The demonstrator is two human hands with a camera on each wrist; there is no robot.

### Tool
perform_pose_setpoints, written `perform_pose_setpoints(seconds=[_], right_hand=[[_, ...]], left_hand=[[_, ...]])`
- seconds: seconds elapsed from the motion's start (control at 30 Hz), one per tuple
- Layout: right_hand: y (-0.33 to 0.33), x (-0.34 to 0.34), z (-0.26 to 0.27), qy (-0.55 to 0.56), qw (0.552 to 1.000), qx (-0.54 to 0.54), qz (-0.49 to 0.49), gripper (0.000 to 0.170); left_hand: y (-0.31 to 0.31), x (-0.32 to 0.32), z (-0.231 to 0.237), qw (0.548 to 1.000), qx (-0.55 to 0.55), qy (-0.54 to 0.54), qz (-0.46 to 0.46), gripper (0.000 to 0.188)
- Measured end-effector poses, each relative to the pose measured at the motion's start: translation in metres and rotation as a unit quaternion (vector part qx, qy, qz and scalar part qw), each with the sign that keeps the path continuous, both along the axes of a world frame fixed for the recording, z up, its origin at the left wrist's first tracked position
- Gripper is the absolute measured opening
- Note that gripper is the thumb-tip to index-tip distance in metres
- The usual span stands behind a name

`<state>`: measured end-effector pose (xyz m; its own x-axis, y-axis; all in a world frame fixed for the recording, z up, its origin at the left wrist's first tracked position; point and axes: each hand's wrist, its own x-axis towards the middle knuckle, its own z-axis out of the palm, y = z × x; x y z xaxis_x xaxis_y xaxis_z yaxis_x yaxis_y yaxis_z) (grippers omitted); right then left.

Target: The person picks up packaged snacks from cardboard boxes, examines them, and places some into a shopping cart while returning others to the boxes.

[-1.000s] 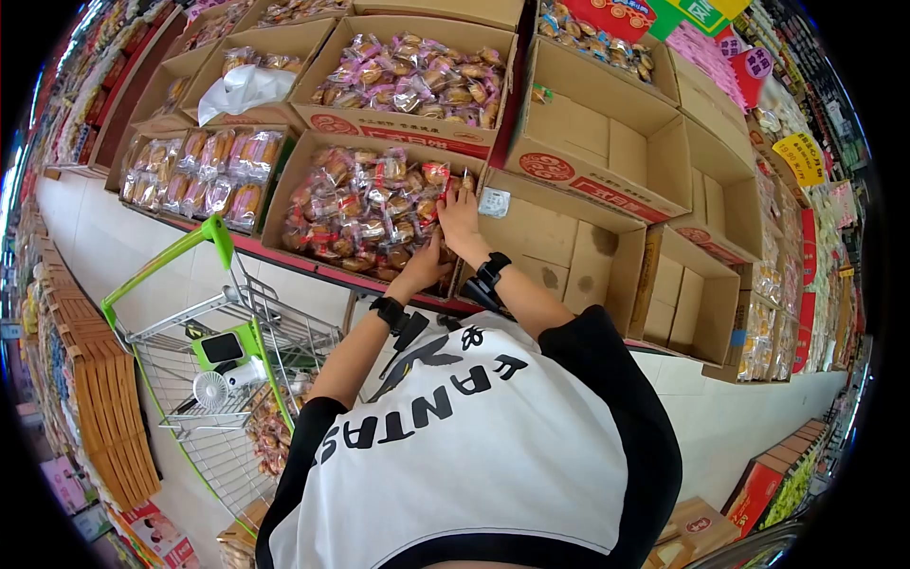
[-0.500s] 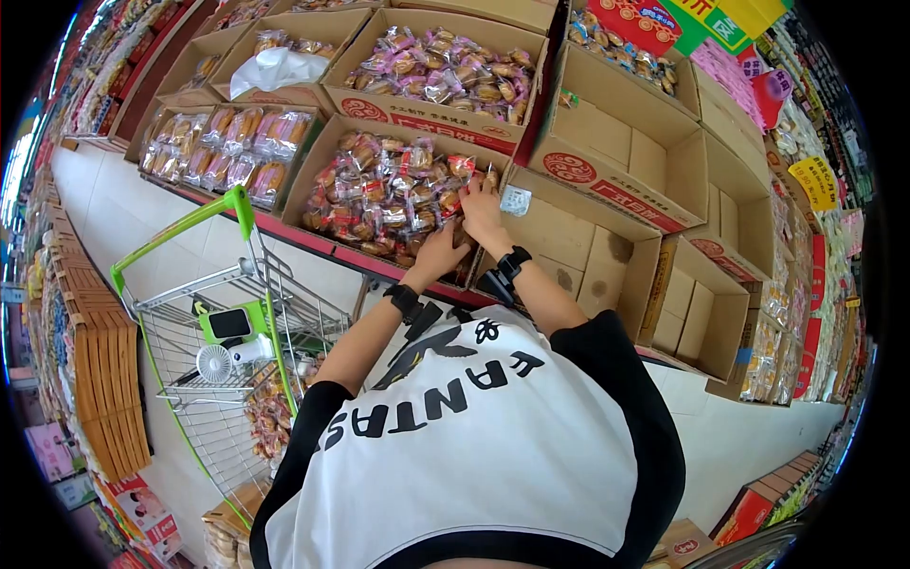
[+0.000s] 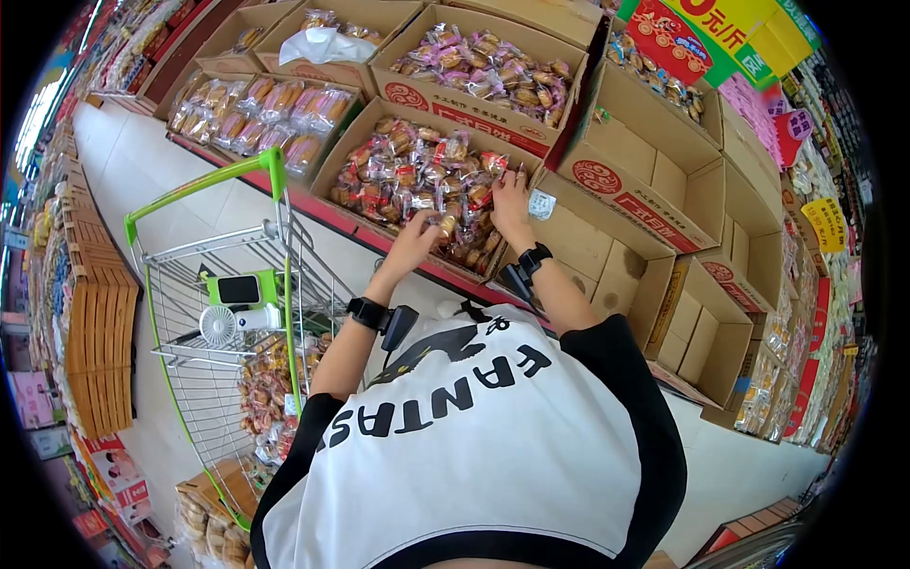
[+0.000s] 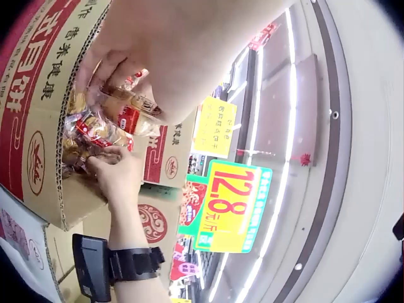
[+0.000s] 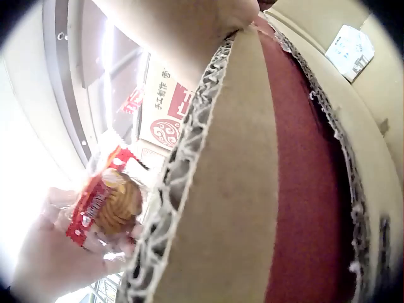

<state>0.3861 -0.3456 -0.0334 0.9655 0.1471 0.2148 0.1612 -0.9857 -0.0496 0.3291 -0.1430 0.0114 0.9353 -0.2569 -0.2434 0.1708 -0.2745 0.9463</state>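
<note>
My left hand is over the front of an open cardboard box and grips a wrapped mooncake, a golden round cake in clear and red film. The right wrist view shows the fingers around its wrapper. Below it lies a pile of similar wrapped mooncakes. By the box's right wall, my right hand reaches into the pile. In the left wrist view its curled fingers are at the packets; I cannot tell whether they pinch one.
Left of me stands a shopping cart with a green handle, holding a small white fan and bagged goods. Bare-bottomed cartons adjoin the box on the right. Behind it is a carton of pink-wrapped cakes. A price sign hangs above.
The left hand has drawn away from the right hand, lifting a mooncake. The right hand stays near the box's right side. The head view has shifted, so the boxes appear lower and farther right.
</note>
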Motion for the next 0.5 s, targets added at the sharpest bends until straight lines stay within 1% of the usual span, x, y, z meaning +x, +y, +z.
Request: perform_pose_setpoints(seconds=[0.03, 0.1, 0.13, 0.17, 0.2, 0.23, 0.27, 0.3, 0.37, 0.4, 0.43, 0.5], right_hand=[[0.0, 0.001, 0.0, 0.002, 1.0, -0.002, 0.005, 0.044], [0.0, 0.001, 0.001, 0.013, 1.0, 0.02, -0.004, 0.043], [0.0, 0.0, 0.002, -0.012, 1.0, 0.014, 0.008, 0.041], [-0.001, -0.001, 0.0, -0.009, 1.0, 0.012, 0.014, 0.041], [-0.001, 0.0, -0.001, -0.02, 1.0, -0.01, 0.018, 0.042], [-0.001, 0.0, -0.002, -0.033, 0.999, -0.033, 0.022, 0.043], [0.0, 0.0, -0.001, 0.0, 0.999, -0.051, 0.013, 0.046], [0.001, 0.001, -0.003, 0.001, 0.999, -0.051, 0.018, 0.046], [0.001, 0.003, -0.005, 0.018, 0.997, -0.075, 0.007, 0.05], [0.001, 0.004, -0.003, 0.049, 0.997, -0.063, 0.001, 0.05], [0.0, 0.004, -0.001, 0.048, 0.997, -0.063, 0.006, 0.05], [0.0, 0.003, 0.008, 0.076, 0.997, -0.004, 0.011, 0.051]], left_hand=[[0.004, -0.003, -0.002, 0.995, -0.098, 0.011, 0.029, 0.031], [0.015, -0.009, 0.011, 0.985, -0.159, 0.002, 0.063, 0.032], [0.02, -0.014, 0.019, 0.979, -0.188, 0.01, 0.084, 0.033], [0.027, -0.018, 0.026, 0.971, -0.215, 0.018, 0.105, 0.035], [0.033, -0.021, 0.028, 0.97, -0.216, 0.02, 0.111, 0.035], [0.04, -0.023, 0.03, 0.961, -0.245, 0.023, 0.124, 0.037], [0.045, -0.026, 0.033, 0.952, -0.273, 0.024, 0.137, 0.04], [0.05, -0.03, 0.042, 0.951, -0.273, 0.024, 0.142, 0.04], [0.058, -0.039, 0.06, 0.932, -0.341, 0.033, 0.115, 0.041], [0.063, -0.041, 0.055, 0.924, -0.369, 0.021, 0.1, 0.042], [0.066, -0.045, 0.057, 0.923, -0.369, 0.02, 0.104, 0.042], [0.07, -0.055, 0.066, 0.921, -0.372, 0.024, 0.115, 0.042]])
